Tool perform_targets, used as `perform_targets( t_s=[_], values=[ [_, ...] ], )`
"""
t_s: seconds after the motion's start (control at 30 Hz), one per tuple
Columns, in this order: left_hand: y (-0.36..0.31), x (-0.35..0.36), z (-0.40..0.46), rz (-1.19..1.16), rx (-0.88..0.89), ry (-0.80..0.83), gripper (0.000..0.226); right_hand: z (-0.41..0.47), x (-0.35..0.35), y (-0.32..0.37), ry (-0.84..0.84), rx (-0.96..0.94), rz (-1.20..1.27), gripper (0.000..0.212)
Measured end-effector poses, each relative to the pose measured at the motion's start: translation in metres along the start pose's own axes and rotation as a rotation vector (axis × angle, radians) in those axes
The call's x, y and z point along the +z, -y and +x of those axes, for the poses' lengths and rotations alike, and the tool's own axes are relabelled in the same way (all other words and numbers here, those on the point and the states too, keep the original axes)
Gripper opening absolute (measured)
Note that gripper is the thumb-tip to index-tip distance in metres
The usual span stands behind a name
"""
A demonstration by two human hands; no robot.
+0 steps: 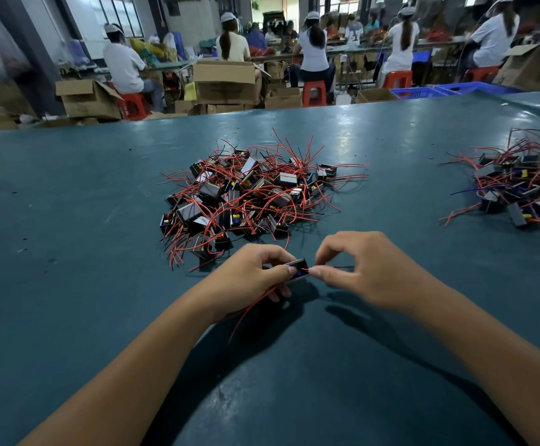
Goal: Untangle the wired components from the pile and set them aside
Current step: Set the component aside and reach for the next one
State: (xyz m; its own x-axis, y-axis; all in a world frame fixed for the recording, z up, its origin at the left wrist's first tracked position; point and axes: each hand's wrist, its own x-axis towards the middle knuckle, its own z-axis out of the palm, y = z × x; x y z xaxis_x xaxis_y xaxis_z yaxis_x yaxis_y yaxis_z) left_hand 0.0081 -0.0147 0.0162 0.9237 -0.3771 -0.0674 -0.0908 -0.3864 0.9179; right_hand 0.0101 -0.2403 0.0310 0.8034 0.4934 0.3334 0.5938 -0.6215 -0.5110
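Dim overhead light glares off the table (374,140); edges warp.

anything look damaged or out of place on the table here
Nothing stands out. The central pile of wired components is tangled, as expected, with a second heap at the right edge. The left hand holds one component while the right hand pinches its red wire.

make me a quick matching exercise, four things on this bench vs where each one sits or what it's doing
Things:
1. left hand
2. right hand
3. big pile
4. smaller pile

States:
A. lies at the table's far right edge
B. pinches a red wire
C. lies mid-table, beyond both hands
D. grips a small black component

Pairs: 1-D, 2-B, 3-C, 4-A
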Motion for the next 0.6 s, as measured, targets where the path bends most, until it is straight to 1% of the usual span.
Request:
perform_targets(
  t_s=[0.07,0.13,0.23,0.53,0.6],
  values=[
    [-0.001,-0.0009,-0.0008,0.012,-0.003,0.008,0.011,0.0002,0.0017,-0.0013,0.003,0.043,0.035,0.014],
    [-0.0024,-0.0015,-0.0017,0.061,0.003,0.018,0.012,0.0005,0.0022,-0.0032,0.021,0.063,0.021,0.015],
    [-0.005,-0.0013,-0.0032,0.117,0.023,0.034,0.013,0.0005,0.0025,-0.003,0.045,0.056,-0.023,0.016],
    [-0.0022,-0.0021,-0.0021,0.171,0.033,0.032,0.011,0.0003,0.0028,-0.0048,0.078,0.086,-0.035,0.017],
    [-0.0005,-0.0045,-0.0007,0.229,0.042,0.027,0.01,0.0001,0.0032,-0.0052,0.074,0.093,-0.032,0.017]
  ],
)
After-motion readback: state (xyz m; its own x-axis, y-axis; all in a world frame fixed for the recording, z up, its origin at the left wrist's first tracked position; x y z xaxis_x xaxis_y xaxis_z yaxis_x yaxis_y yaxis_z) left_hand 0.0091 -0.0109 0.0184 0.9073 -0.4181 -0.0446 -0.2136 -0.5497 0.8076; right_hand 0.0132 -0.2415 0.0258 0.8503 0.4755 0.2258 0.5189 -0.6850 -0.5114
